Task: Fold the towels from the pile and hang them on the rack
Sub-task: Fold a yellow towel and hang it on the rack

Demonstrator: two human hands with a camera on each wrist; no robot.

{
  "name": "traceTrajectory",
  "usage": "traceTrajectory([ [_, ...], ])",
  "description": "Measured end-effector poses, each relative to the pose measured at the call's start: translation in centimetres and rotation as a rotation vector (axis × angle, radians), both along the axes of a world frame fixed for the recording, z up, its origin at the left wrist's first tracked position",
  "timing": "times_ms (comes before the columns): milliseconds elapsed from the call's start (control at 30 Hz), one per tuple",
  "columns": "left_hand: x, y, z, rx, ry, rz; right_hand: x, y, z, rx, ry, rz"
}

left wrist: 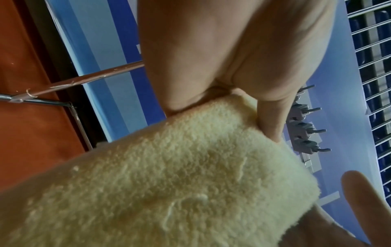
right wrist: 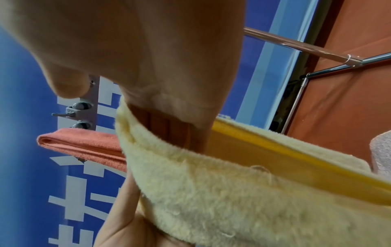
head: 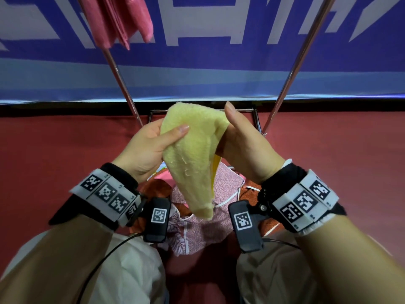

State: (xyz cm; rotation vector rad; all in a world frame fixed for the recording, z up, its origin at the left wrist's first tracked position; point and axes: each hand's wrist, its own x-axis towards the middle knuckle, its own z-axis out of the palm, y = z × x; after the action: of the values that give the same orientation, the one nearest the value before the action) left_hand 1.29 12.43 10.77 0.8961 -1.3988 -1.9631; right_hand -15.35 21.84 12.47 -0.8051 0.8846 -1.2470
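A pale yellow towel (head: 192,159), folded over, hangs between my two hands in front of the rack. My left hand (head: 153,143) pinches its upper left edge, thumb on the front and fingers behind; the left wrist view shows that pinch on the towel (left wrist: 190,175). My right hand (head: 241,139) has straight fingers slid into the fold of the towel (right wrist: 211,192) from the right, and its thumb stands up free of the cloth. Below lies the pile, with a pink patterned towel (head: 221,189) on top. The towel's lower end dangles just above it.
Two chrome rack poles (head: 122,84) (head: 289,69) slant up on either side of my hands. A folded pink towel (head: 122,20) hangs at the top left of the rack. Orange towels (head: 157,187) lie in the pile. A blue and white banner (head: 219,53) stands behind, over red floor (head: 54,150).
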Motion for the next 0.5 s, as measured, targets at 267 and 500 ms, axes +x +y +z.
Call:
traceTrajectory([
  [267,0.3,-0.7,-0.8,-0.046,-0.065,0.010,0.1,0.2,0.0,0.026,0.028,0.047],
  [500,0.0,-0.8,-1.2,-0.048,-0.042,0.023,0.1,0.1,-0.1,0.043,0.043,0.062],
])
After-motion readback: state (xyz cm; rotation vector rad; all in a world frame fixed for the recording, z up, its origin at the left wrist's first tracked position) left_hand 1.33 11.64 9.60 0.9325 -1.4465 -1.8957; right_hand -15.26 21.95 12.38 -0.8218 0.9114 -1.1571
